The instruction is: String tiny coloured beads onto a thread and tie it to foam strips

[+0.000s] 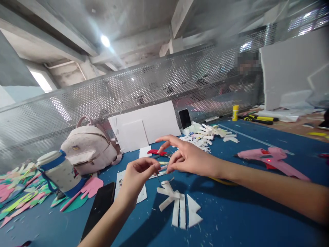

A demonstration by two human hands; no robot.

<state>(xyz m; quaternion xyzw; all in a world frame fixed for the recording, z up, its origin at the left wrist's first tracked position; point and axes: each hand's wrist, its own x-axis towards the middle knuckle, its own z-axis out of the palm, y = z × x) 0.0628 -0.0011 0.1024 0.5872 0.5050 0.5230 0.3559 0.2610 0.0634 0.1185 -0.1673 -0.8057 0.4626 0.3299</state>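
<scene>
My left hand [142,175] is raised over the blue table, thumb and index finger pressed together in a pinch. Whatever lies in the pinch is too small to make out. Close beside it, my right hand [183,154] hovers with its index finger stretched out and its fingers apart, holding nothing visible. Below both hands lie several white foam strips [175,209] and a notched white foam piece [193,211]. Just behind the fingers is a red-handled tool [156,152], partly hidden. A white sheet [141,193] shows behind my left wrist.
A pink glue gun [272,158] with a red light lies at right. White scraps [203,135], a phone [184,118] and white boards [159,123] stand behind. At left are a backpack [89,147], a bottle [60,173], colored scraps [23,192] and a black phone [100,206].
</scene>
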